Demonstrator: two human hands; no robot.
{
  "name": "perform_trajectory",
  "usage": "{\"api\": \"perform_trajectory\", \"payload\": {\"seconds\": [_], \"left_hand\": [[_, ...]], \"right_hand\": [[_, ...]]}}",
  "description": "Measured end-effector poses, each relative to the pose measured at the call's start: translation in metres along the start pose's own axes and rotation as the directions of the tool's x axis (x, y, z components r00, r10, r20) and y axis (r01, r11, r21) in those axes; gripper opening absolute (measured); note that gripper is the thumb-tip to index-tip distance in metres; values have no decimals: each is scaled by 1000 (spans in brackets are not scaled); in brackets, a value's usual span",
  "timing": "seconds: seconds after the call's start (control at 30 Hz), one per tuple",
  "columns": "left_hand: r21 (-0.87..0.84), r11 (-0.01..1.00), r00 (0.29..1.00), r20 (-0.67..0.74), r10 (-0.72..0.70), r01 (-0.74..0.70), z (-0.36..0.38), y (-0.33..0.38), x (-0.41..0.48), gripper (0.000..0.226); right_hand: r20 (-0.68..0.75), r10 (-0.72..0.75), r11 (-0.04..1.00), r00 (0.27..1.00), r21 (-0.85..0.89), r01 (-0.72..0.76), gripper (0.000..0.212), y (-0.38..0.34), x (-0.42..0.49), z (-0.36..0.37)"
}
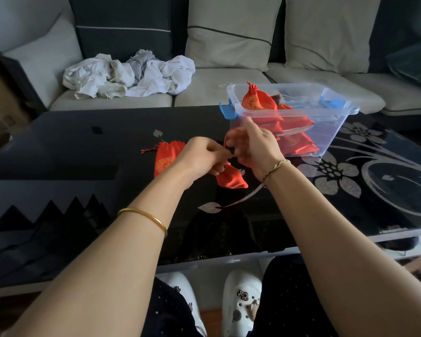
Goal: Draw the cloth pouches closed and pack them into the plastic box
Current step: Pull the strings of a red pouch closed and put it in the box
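- Both forearms (122,251) reach forward; the left hand (202,154) pinches the neck of the red pouch (231,178), and the right hand (255,144) pinches its cord (225,142).
- Pouch hangs below them, slanting down-right.
- Plastic box (326,127) stands just beyond the right hand.

Grey sofa (229,93) with cushions (231,32) behind a black glass table (83,152) — dim light.

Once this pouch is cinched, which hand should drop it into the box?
Right, probably. Both hands hold the red cloth drawstring pouch, but the right hand sits just before the clear plastic box with blue latches; the left hand is farther off.
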State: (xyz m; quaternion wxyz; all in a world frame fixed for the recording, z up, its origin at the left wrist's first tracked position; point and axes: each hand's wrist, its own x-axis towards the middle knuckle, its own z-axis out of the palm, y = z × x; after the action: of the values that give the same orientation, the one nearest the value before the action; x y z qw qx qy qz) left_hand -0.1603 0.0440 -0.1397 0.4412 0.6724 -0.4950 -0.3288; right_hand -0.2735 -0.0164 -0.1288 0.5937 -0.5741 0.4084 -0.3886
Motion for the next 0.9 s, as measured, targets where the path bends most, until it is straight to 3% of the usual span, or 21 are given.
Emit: {"api": "perform_trajectory", "payload": {"seconds": [0.07,0.27,0.4,0.47,0.57,0.67,0.9], "left_hand": [[-64,998,1000,-17,-22,21,-1,-1,1,16],[-128,990,996,-60,-59,51,-2,-4,3,22],[-145,988,989,-124,-79,61,-1,-4,4,18],[-158,985,982,-168,-90,63,-1,-4,4,15],[-187,978,977,-174,-121,88,-2,-3,4,14],[-213,972,974,-176,-141,102,-1,-1,3,12],[-248,958,959,-203,-200,147,-1,1,3,10]], "right_hand": [[24,101,993,995,-70,-99,46,3,1,-2],[115,157,987,981,-51,-152,13,6,1,-3],[144,94,993,985,-81,-83,12,7,-1,-4],[115,75,995,991,-71,-67,28,8,-1,-5],[140,-56,974,989,-209,85,29,10,0,-6],[203,-216,857,955,-429,285,20,12,1,-6],[245,-394,690,886,-558,461,12,14,2,-3]]}}
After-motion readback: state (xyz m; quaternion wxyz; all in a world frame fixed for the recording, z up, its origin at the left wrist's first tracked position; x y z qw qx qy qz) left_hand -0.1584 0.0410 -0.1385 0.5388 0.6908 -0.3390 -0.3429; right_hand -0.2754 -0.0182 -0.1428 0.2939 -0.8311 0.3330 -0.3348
